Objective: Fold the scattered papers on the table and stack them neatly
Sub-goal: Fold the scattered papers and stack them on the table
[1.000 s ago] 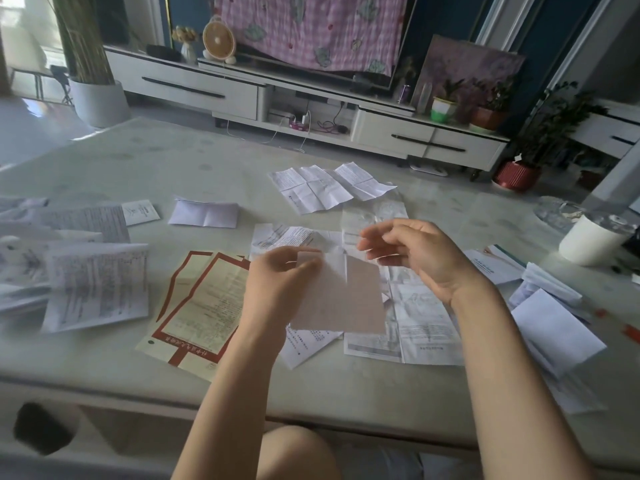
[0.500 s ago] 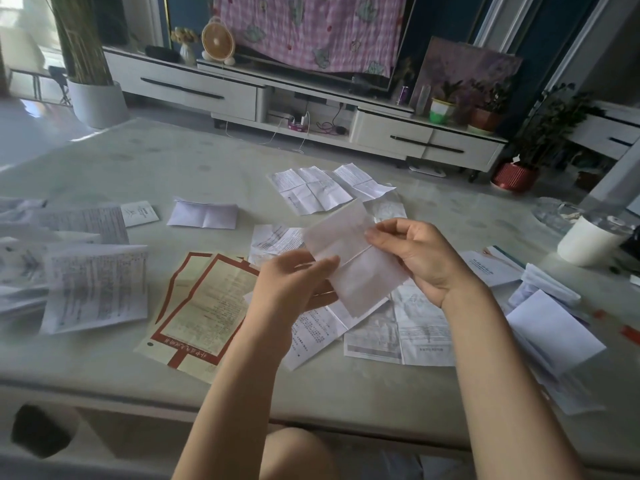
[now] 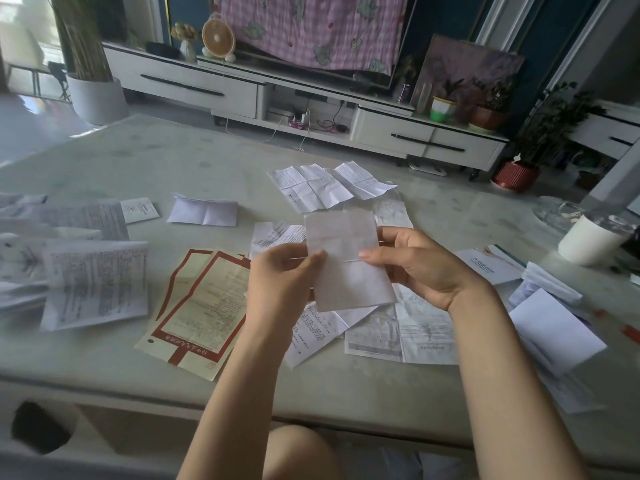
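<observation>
We see the held paper (image 3: pixel 346 258) up off the table (image 3: pixel 138 161), caught between both hands in front of the person.

Left hand (image 3: pixel 280 275): sits at the sheet's left edge, about halfway along. Fingers curled, thumb tip on the near face, pinching the edge.

Right hand (image 3: pixel 419 268): at the right edge, level with a crease that crosses the sheet. Thumb tip lies on the near face at that crease, the other fingers curl behind. This is also a pinch.

So the sheet spans the gap between the two hands, with each hand outside one long edge.

Orientation: we read the long axis as running from the person toward the far side of the table. The far short edge points at the TV cabinet, leaning a little left, and the near short edge hangs lower and a little right. The broad face is turned toward the camera. The crease runs crosswise, hand to hand.

Below it lie loose printed sheets (image 3: pixel 408 327). A red-bordered sheet (image 3: pixel 204 306) lies flat to the left of the left wrist.
</observation>
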The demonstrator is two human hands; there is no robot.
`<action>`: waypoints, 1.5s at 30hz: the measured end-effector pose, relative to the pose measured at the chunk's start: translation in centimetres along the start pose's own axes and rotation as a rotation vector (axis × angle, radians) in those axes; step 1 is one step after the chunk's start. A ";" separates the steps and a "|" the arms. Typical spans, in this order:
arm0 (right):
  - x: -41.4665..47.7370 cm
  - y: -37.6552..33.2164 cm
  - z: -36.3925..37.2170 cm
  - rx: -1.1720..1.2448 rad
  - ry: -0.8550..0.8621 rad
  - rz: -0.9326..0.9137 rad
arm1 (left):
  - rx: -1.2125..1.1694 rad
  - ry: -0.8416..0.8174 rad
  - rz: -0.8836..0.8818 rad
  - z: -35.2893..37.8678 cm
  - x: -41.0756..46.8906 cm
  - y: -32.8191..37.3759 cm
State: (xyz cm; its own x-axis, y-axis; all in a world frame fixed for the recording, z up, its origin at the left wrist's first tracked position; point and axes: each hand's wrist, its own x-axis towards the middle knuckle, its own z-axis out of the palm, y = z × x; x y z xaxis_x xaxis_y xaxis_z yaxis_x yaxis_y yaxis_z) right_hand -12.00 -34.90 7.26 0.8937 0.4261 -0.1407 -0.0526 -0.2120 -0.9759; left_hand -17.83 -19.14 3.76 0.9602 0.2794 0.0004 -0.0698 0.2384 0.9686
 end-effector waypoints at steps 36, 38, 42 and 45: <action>2.0 0.3 2.6 0.074 0.468 -0.179 | 0.117 0.134 -0.041 0.4 0.4 -0.5; 1.8 0.1 2.3 -0.002 0.405 -0.176 | 0.140 0.131 -0.017 0.1 0.4 -0.2; 0.9 -0.6 2.8 -0.171 0.142 -0.143 | 0.362 0.058 0.246 -0.4 0.7 0.6; 0.7 -0.6 3.5 -0.298 0.057 -0.147 | 0.559 -0.035 0.278 -0.2 0.7 0.7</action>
State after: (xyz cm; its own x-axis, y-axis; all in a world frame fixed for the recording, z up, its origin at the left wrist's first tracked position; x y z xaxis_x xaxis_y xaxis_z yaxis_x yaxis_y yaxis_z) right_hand -12.96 -31.38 7.19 0.9060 0.4230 0.0157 0.2037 -0.4032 -0.8922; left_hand -17.24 -18.61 4.36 0.9355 0.2280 0.2700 -0.1751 -0.3646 0.9146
